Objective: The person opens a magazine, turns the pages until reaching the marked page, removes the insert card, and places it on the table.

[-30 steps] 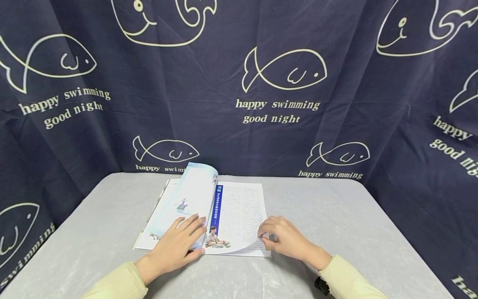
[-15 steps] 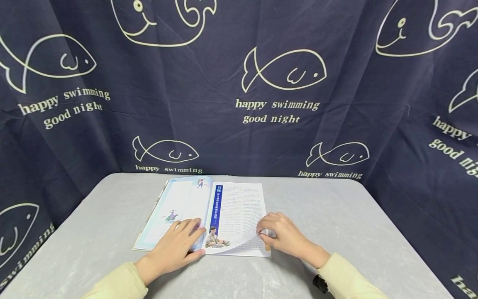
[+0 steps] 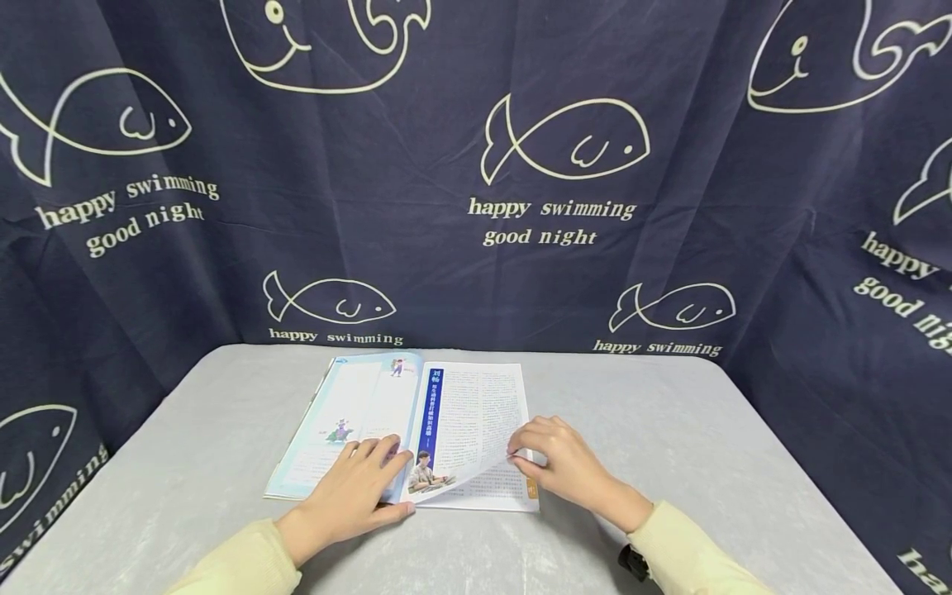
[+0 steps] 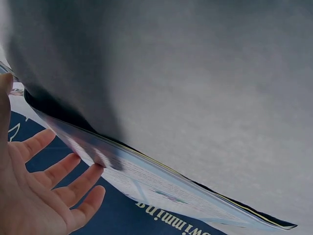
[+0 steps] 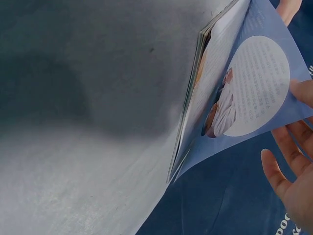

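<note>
An open magazine [image 3: 364, 405] lies on the table, its left page edged in light blue and its right page [image 3: 476, 413] full of text beside a dark blue title strip. My left hand [image 3: 345, 496] rests over the lower left page by the spine, fingers spread loosely in the left wrist view. At the lower right corner, my right hand [image 3: 568, 467] pinches the right page between thumb and fingers. That corner is lifted and curls, baring the text of the page below. The right wrist view shows the blue underside [image 5: 234, 147] of the raised page with a pale circle of text.
The grey table [image 3: 640, 397] has its far edge against a dark blue curtain [image 3: 446, 165] printed with fish and lettering. A black band [image 3: 634, 562] sits at the right wrist under the sleeve.
The left page, curling up by the spine one second ago, has settled flat. My right hand has moved slightly up and left, lifting the right page's corner further. The left hand has barely shifted.
</note>
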The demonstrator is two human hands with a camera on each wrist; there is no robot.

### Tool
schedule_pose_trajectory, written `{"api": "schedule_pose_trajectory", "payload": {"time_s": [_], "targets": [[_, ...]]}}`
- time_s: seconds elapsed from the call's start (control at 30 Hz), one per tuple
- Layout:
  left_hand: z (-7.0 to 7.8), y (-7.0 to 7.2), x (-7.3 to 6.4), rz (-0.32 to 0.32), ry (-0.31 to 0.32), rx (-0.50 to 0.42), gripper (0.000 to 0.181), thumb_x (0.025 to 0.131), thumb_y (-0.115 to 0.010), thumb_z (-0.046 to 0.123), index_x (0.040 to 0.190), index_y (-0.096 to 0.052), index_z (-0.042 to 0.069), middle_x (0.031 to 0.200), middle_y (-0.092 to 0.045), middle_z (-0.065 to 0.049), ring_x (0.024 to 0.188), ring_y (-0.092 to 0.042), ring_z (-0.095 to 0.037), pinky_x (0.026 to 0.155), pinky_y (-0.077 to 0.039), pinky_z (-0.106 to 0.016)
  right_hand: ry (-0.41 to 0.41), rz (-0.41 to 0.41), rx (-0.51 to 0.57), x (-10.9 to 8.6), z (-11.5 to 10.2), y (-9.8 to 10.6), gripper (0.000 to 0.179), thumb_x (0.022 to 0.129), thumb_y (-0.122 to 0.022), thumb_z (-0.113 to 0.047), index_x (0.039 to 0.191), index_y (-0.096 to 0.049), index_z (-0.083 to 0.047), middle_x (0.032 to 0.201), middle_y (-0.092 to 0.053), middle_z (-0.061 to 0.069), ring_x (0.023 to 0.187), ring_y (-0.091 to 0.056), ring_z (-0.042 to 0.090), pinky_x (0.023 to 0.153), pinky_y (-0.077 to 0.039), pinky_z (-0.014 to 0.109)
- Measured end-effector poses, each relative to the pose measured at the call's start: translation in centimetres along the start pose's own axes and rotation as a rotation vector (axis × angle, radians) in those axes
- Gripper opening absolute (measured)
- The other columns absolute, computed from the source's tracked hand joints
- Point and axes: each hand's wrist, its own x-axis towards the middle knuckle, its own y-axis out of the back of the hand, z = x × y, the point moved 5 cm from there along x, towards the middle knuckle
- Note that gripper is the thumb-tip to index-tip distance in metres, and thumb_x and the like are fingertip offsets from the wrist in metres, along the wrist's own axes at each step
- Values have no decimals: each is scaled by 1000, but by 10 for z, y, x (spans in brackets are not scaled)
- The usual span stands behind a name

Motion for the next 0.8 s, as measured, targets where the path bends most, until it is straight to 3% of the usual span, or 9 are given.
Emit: {"api": "schedule_pose_trajectory", "payload": {"time_s": [0.63, 0.8], "targets": [[3, 0, 2, -35, 15, 46, 64, 79, -51, 64, 118, -56, 14, 120, -52, -13, 102, -54, -31, 86, -41, -48, -17, 65, -12, 6, -4, 3, 11, 70, -73, -16, 78, -65, -17, 82, -66, -10, 77, -58, 5, 67, -39, 21], [3, 0, 2, -7, 1, 66, 61, 79, -53, 63, 116, -56, 14, 117, -53, -11, 100, -54, -30, 84, -41, -47, -20, 62, -17, 5, -4, 3, 12, 70, -73, -15, 78, -66, -17, 82, -67, -9, 77, -57, 5, 68, -40, 22]]}}
